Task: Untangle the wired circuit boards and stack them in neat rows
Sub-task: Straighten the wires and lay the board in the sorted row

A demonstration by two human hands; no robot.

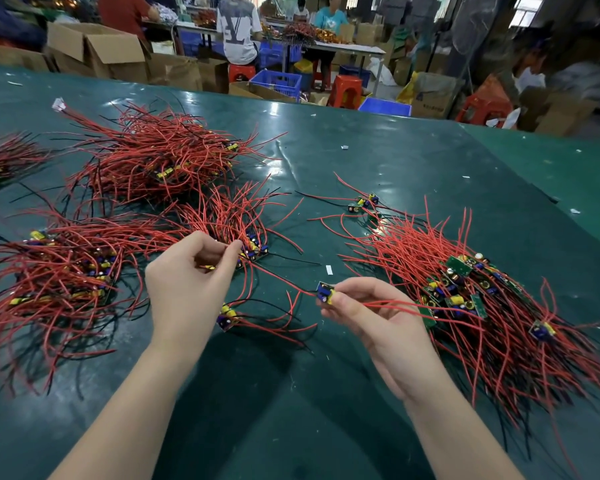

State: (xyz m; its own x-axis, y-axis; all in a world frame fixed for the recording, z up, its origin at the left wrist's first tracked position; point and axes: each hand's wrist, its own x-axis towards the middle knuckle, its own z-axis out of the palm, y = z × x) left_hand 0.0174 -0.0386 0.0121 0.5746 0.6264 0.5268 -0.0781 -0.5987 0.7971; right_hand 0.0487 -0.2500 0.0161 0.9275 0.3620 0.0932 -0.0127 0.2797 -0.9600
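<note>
Factory assembly floor. Wide green-covered surface (pixel 378 154) fills foreground, heaped with wired circuit boards (pixel 153 157) in red tangles. Top of frame: workers (pixel 238 29) at long benches on red plastic stools (pixel 347 90); open cardboard cartons (pixel 97 50) upper left; blue plastic crates (pixel 276 83) at centre top.

Table (pixel 326 393): tangled pile (pixel 492 299) toward right edge; two heaps toward left edge, near heap (pixel 59 271) in front of far heap (pixel 160 157). Small cluster (pixel 232 220) between them, mid-table. Loose board (pixel 227 315) near centre, in front of cluster. Pair of boards (pixel 362 202) behind right pile.
</note>
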